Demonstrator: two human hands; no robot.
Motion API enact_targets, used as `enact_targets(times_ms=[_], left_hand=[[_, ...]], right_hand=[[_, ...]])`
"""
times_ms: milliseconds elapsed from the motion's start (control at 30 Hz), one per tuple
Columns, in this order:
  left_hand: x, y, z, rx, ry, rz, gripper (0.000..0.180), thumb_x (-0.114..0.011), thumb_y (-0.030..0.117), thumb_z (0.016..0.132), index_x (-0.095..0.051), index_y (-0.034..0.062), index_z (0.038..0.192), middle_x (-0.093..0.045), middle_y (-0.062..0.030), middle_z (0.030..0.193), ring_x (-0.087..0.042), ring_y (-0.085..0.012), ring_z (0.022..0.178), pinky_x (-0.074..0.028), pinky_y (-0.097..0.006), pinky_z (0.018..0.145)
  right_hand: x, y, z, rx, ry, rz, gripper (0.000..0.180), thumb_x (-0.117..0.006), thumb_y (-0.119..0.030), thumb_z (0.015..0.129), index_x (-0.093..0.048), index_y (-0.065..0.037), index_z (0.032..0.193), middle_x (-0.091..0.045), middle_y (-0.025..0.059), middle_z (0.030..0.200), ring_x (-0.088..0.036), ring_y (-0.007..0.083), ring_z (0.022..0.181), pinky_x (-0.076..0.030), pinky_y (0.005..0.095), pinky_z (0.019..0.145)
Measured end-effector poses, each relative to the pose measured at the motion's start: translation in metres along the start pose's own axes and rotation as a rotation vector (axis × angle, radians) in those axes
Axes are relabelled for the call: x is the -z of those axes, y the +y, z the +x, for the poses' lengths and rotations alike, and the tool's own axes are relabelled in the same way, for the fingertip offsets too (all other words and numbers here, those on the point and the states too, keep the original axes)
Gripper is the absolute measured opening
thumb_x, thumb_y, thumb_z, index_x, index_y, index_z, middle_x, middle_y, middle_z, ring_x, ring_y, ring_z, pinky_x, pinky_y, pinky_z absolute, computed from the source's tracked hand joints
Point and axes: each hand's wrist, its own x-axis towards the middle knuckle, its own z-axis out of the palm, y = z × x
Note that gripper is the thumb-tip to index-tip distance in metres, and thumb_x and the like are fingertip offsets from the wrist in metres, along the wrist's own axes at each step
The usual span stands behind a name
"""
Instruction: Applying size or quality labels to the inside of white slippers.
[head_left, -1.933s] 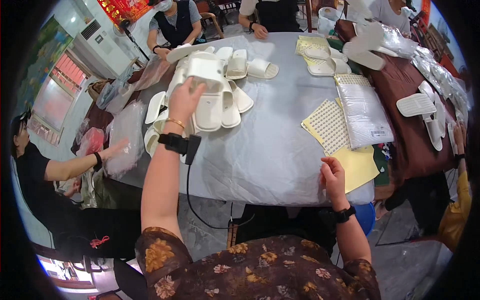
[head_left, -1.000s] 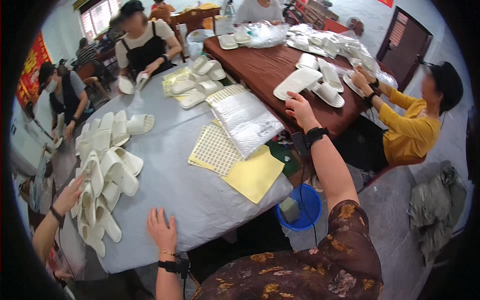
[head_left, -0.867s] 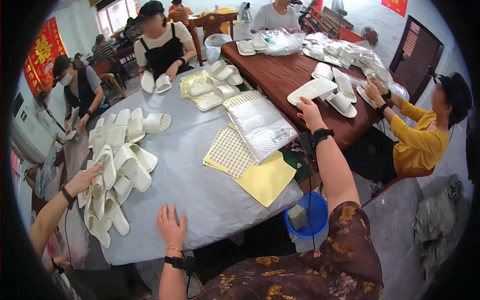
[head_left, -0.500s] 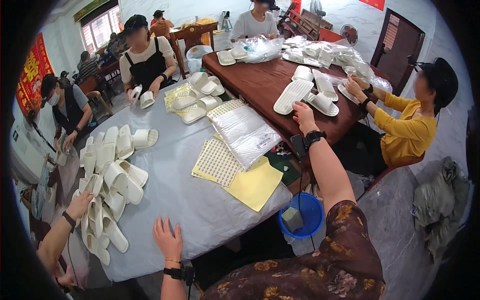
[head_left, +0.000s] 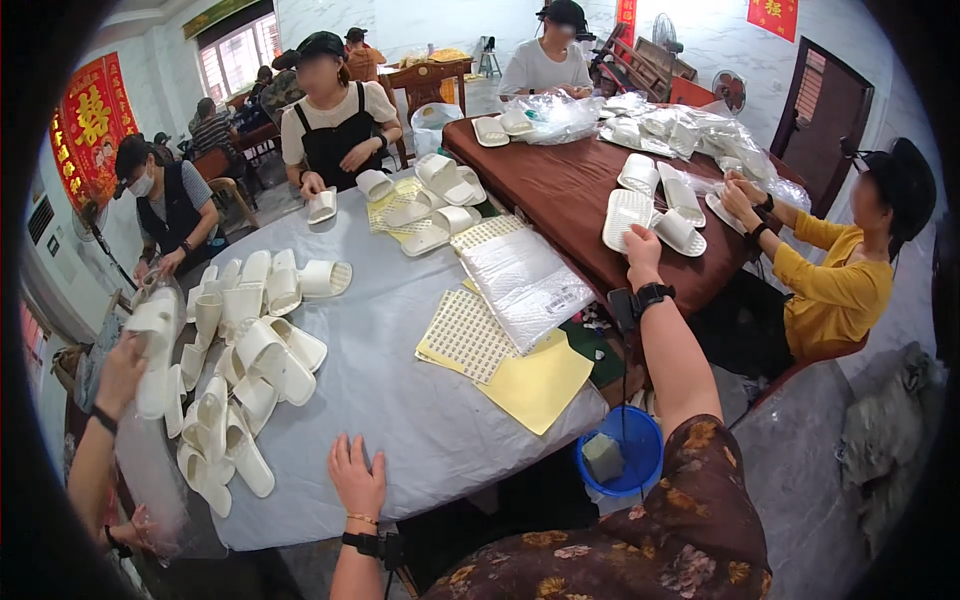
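Since 0.5 s ago the right hand (head_left: 641,247) has gone further out, now touching a white slipper (head_left: 626,215) on the brown table (head_left: 560,190), upper centre-right of frame; fingers curl at its edge, grip unclear, can't tell if held. Left hand (head_left: 357,478) stays flat, fingers spread, holding nothing, on the grey-covered table (head_left: 400,400) at lower centre. Slipper pile (head_left: 240,350) at mid-left; blue bucket (head_left: 625,452) lower centre-right.

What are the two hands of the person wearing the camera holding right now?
Nothing that can be seen. The left hand lies flat on the grey table's edge. The right hand reaches to a white slipper on the brown table, touching it at most.
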Motion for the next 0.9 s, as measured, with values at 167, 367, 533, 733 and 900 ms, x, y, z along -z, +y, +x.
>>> enact_targets(times_ms=[167,367,533,733,900], left_hand=[[-0.002,-0.009,0.001,-0.018,0.007,-0.031,0.049,-0.066,0.028,0.084,-0.057,0.0029,0.125,-0.049,-0.0227,0.135,-0.044,-0.0415,0.125,-0.033,-0.052,0.107],[0.023,0.011,0.020,0.070,-0.066,-0.293,0.054,-0.071,0.025,0.083,-0.054,0.0015,0.128,-0.049,-0.0232,0.134,-0.045,-0.0405,0.123,-0.036,-0.049,0.105],[0.051,0.068,0.045,0.140,-0.170,-0.697,0.068,-0.076,0.028,0.081,-0.046,0.0022,0.137,-0.047,-0.0219,0.139,-0.044,-0.0372,0.129,-0.035,-0.047,0.108],[0.042,0.080,0.046,0.220,-0.179,-1.011,0.106,-0.085,0.027,0.075,-0.018,0.0073,0.154,-0.041,-0.0197,0.145,-0.042,-0.0309,0.134,-0.039,-0.044,0.106],[0.016,0.060,0.026,0.608,-0.052,-1.426,0.088,-0.076,0.011,0.081,-0.023,0.0016,0.151,-0.054,-0.0171,0.120,-0.061,-0.0170,0.094,-0.051,-0.027,0.078]], right_hand=[[0.023,-0.048,-0.035,0.057,-0.069,0.290,0.032,-0.062,0.004,0.083,-0.059,0.002,0.114,-0.065,0.0079,0.099,-0.064,0.0150,0.083,-0.053,0.0263,0.073],[0.025,-0.165,-0.136,0.036,-0.342,0.501,0.035,-0.057,-0.001,0.089,-0.055,0.002,0.124,-0.065,0.0148,0.106,-0.067,0.0215,0.088,-0.056,0.0289,0.076],[0.017,-0.202,-0.199,-0.118,-0.727,0.628,0.033,-0.059,-0.004,0.089,-0.056,0.001,0.122,-0.065,0.0166,0.105,-0.067,0.0222,0.087,-0.055,0.0289,0.073],[-0.026,-0.179,-0.287,-0.510,-0.953,0.655,0.032,-0.060,-0.007,0.086,-0.057,0.001,0.117,-0.064,0.0173,0.103,-0.066,0.0254,0.085,-0.055,0.0337,0.074],[-0.063,-0.126,-0.342,-0.870,-1.044,0.679,0.031,-0.061,-0.009,0.087,-0.058,-0.002,0.117,-0.064,0.0137,0.096,-0.058,0.0192,0.069,-0.048,0.0293,0.064]])
